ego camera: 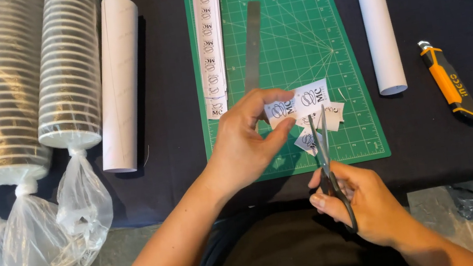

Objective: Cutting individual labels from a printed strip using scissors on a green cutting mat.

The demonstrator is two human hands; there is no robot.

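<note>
Head view: left hand (244,144) pinches a printed label strip (297,103) over the green cutting mat (323,43), right hand (364,201) grips scissors (323,151) mid-cut; next snip needs blade alignment between labels.

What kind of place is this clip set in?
Probably a small craft or packaging worktable: a green cutting mat, a utility knife, bagged stacks of lids, and scissors cutting a printed label strip.
</note>
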